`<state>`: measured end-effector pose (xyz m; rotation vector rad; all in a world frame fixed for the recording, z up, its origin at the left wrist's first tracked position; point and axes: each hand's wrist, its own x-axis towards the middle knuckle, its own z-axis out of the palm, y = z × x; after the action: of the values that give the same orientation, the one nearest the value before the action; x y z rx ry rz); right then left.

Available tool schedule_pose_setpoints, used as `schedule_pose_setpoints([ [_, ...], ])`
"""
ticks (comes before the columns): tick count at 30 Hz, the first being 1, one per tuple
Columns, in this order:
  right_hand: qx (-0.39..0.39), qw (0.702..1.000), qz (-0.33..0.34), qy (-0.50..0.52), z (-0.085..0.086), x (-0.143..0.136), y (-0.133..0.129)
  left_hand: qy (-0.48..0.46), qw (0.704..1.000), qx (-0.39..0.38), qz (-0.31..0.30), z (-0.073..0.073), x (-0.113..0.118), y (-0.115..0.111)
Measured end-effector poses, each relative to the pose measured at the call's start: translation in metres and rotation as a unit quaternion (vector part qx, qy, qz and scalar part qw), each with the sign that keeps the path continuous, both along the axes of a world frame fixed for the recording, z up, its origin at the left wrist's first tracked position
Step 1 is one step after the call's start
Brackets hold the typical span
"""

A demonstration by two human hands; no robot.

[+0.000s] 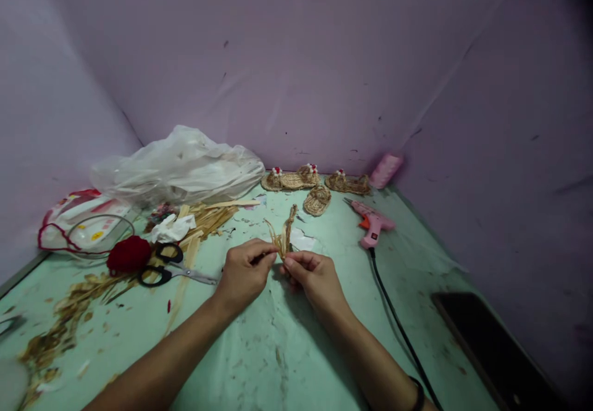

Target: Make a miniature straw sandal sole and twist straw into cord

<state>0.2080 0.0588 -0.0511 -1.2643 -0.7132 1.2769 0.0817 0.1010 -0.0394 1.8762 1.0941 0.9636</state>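
The left hand (247,273) had its thumb and forefinger pinching the straw (280,242) (loose ends up, beside a brown braid (291,222)), and the right hand (319,280) pinched it just alongside, over the middle of the desk (245,361). Scissors (191,273) and yarn (129,255) lay toward the left edge, a glue gun (374,221) toward the right. Farther out, a bag (185,167) and sandals (291,181) lined the back edge, a spool (386,170) sat near the back right corner, and a phone (495,343) lay along the right edge.
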Motion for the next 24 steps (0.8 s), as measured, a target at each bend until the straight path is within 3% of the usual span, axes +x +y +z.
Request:
schedule_pose_setpoints([
  [7, -0.055, 0.998, 0.007, 0.022, 0.003, 0.002, 0.004, 0.013, 0.984, 0.179, -0.015, -0.012, -0.001, 0.000],
  [16, -0.060, 0.997, 0.035, -0.018, 0.005, 0.003, 0.005, 0.099, 0.955, 0.279, -0.034, -0.015, 0.000, -0.001],
  [24, -0.020, 0.996, 0.062, -0.065, 0.001, 0.002, 0.004, 0.171, 0.958, 0.223, -0.057, -0.009, -0.003, 0.004],
])
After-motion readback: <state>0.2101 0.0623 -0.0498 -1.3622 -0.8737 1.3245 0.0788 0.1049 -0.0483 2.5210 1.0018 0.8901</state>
